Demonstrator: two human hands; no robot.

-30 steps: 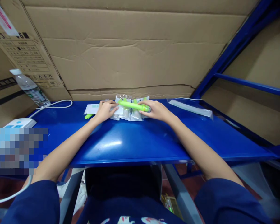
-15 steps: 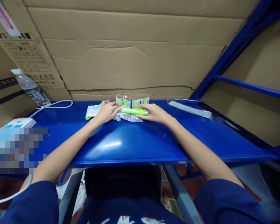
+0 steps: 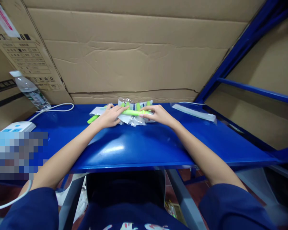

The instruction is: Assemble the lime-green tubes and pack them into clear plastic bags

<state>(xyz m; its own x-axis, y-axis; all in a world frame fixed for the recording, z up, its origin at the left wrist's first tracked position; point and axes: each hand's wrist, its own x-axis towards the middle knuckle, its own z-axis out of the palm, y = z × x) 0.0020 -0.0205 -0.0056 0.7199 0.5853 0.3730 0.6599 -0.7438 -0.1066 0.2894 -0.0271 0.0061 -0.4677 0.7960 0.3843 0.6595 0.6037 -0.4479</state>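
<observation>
A slim bright green tube (image 3: 134, 112) lies level between my two hands, in front of several clear packets. My left hand (image 3: 111, 116) is closed around the tube's left end, its fingers over the top and the thumb lower down. At the tube's right end, my right hand (image 3: 159, 114) pinches it between thumb and fingers. Behind it, clear plastic packets (image 3: 134, 120) hold more green pieces (image 3: 138, 106). Beside my left hand lie a white-and-clear wrapper (image 3: 97, 111) and another green piece (image 3: 93, 119), partly hidden by the hand.
A water bottle (image 3: 32, 92) leans at the back left, near a white cable and a power strip (image 3: 19, 126). A long flat clear sleeve (image 3: 194, 112) lies on the blue table (image 3: 144, 147) at right. Cardboard (image 3: 134, 64) walls the back; a blue frame (image 3: 230, 54) rises at right.
The green tube's left part is now more covered by my left hand, which has turned flatter over it. A white flap shows below the tube. My right hand stays at its end.
</observation>
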